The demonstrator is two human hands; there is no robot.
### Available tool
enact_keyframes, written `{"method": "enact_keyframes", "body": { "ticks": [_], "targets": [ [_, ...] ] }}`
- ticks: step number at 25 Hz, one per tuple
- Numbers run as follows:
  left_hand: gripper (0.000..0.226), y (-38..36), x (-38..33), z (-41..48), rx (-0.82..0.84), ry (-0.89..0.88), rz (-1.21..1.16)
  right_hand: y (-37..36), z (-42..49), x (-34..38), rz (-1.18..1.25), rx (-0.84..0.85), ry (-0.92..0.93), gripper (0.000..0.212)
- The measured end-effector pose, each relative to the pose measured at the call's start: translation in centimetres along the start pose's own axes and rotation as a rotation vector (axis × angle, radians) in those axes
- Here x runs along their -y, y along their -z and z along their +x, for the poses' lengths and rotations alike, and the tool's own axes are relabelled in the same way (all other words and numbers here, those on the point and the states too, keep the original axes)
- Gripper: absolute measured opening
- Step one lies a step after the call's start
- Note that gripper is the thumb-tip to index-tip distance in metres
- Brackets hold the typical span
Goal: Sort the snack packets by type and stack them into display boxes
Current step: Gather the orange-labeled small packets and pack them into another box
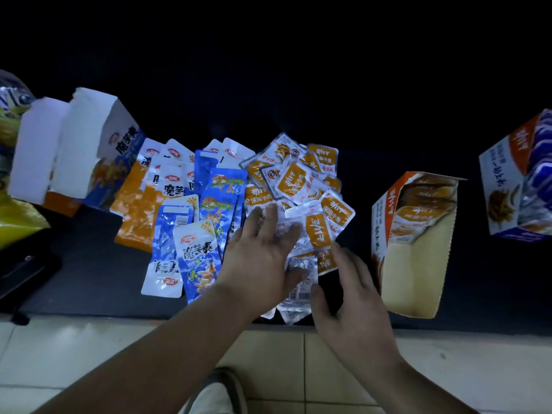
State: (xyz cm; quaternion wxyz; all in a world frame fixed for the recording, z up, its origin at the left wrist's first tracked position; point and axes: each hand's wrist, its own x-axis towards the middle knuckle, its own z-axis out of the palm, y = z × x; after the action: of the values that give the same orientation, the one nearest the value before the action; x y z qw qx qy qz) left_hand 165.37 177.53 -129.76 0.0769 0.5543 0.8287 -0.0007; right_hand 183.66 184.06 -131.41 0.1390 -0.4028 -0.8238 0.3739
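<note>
A heap of snack packets covers the middle of a black table (89,282). Blue packets (197,258) and long orange packets (134,216) lie on the left; small orange fish packets (294,182) pile up on the right. My left hand (260,258) rests flat, fingers spread, on the small clear-backed packets (298,282) at the table's front edge. My right hand (355,309) touches the same packets from the right, fingers relaxed. An open orange display box (418,249) with several packets stacked inside stands to the right.
A second orange-and-blue box (519,177) stands at the far right. A white-and-blue display box (89,150) with open flaps stands at the left, next to a yellow bag (15,225). A dark object (24,273) lies near the front left. Tiled floor (89,354) shows below.
</note>
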Motion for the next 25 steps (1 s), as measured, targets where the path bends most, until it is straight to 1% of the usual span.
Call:
{"method": "enact_keyframes", "body": {
  "ticks": [1, 2, 3, 6, 8, 10, 12, 13, 14, 16, 17, 18, 20, 22, 23, 24, 25],
  "targets": [
    [0.076, 0.0, -0.4, 0.7, 0.063, 0.032, 0.032, 0.2, 0.0, -0.2, 0.023, -0.015, -0.006, 0.072],
    [0.072, -0.1, -0.6, 1.0, 0.075, 0.055, 0.048, 0.3, 0.1, -0.4, 0.04, -0.043, -0.013, 0.072],
    [0.065, -0.2, -0.6, 1.0, 0.043, 0.054, 0.06, 0.2, 0.2, -0.5, 0.053, -0.072, -0.023, 0.071],
    [0.045, -1.6, -0.2, -0.1, -0.144, -0.049, 0.076, 0.0, 0.3, -0.4, 0.045, -0.097, -0.032, 0.069],
    [0.034, -2.3, 0.4, -0.7, -0.302, -0.083, -0.051, 0.1, 0.2, -0.4, 0.025, -0.083, -0.04, 0.067],
    [0.034, -1.4, 1.1, -0.6, -0.406, -0.033, -0.172, 0.1, 0.1, -0.2, 0.001, -0.066, -0.031, 0.063],
    [0.029, 0.1, 1.6, -0.6, -0.526, 0.072, -0.266, 0.1, -0.1, 0.0, -0.022, -0.053, -0.013, 0.061],
    [0.027, 0.8, 1.4, -0.9, -0.556, 0.159, -0.424, 0.2, -0.1, 0.1, -0.019, -0.051, -0.017, 0.06],
    [0.025, 1.6, 0.7, -1.3, -0.528, 0.283, -0.709, 0.5, 0.0, 0.5, 0.013, -0.048, -0.04, 0.059],
    [0.022, 3.2, -1.3, -2.5, -0.303, 0.548, -1.357, 0.7, 0.0, 1.8, 0.158, -0.017, -0.117, 0.06],
    [0.019, 3.4, -2.0, -3.3, -0.214, 0.61, -1.568, 0.7, -0.1, 2.8, 0.258, -0.003, -0.142, 0.058],
    [0.017, 3.4, -2.5, -4.0, -0.17, 0.616, -1.668, 0.7, -0.1, 3.7, 0.366, 0.015, -0.169, 0.052],
    [0.017, 3.0, -3.4, -5.2, -0.13, 0.521, -1.699, 0.7, 0.2, 5.0, 0.588, 0.079, -0.242, 0.034],
    [0.019, 2.7, -3.6, -6.0, -0.079, 0.413, -1.62, 1.2, 1.0, 5.4, 0.627, 0.115, -0.287, 0.032],
    [0.021, 2.4, -3.2, -6.1, -0.079, 0.392, -1.509, 1.6, 1.3, 5.3, 0.631, 0.109, -0.322, 0.031],
    [0.021, 2.0, -2.6, -5.8, -0.124, 0.399, -1.315, 2.0, 1.7, 5.1, 0.647, 0.076, -0.362, 0.03],
    [0.021, 1.4, -1.7, -5.1, -0.201, 0.413, -1.065, 2.3, 2.0, 4.6, 0.655, 0.028, -0.397, 0.029]
  ]
}}
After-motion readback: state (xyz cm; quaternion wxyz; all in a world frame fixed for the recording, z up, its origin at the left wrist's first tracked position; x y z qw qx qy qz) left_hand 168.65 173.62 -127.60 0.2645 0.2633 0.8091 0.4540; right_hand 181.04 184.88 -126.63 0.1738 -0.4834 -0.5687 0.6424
